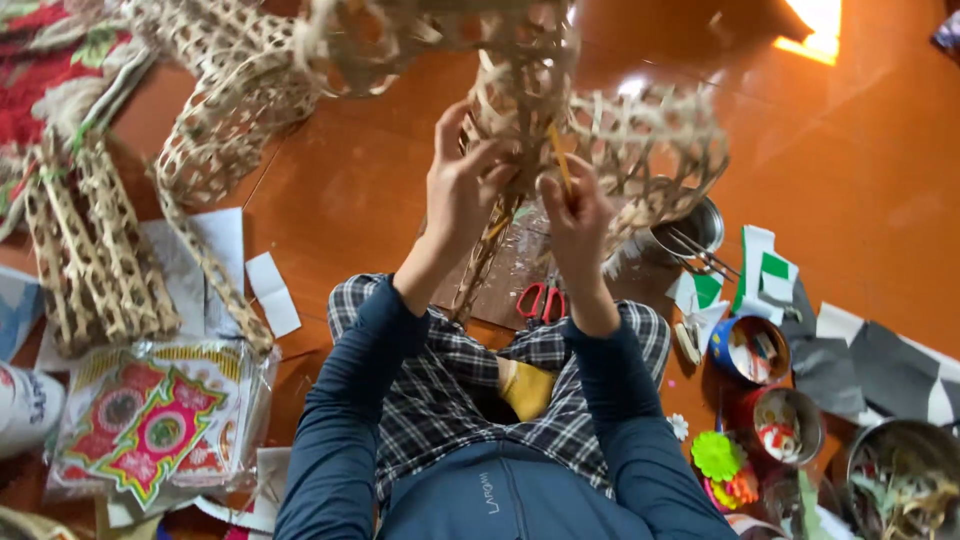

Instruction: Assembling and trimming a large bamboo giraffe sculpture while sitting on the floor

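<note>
A woven bamboo lattice frame [640, 140] hangs above my lap, pale and open-meshed. My left hand [462, 190] grips its lower left part, fingers curled around the strips. My right hand [575, 215] pinches a thin yellow strip [560, 160] against the frame's middle. Both arms wear dark blue sleeves. Red-handled scissors [541, 300] lie on the floor just below my hands.
More woven bamboo frames [95, 250] lie at the left on the orange floor. A packet of red and yellow paper decorations [150, 420] sits lower left. Small tins [750, 350], a metal pot [690, 228], green and white paper scraps [765, 270] and grey sheets [880, 365] crowd the right.
</note>
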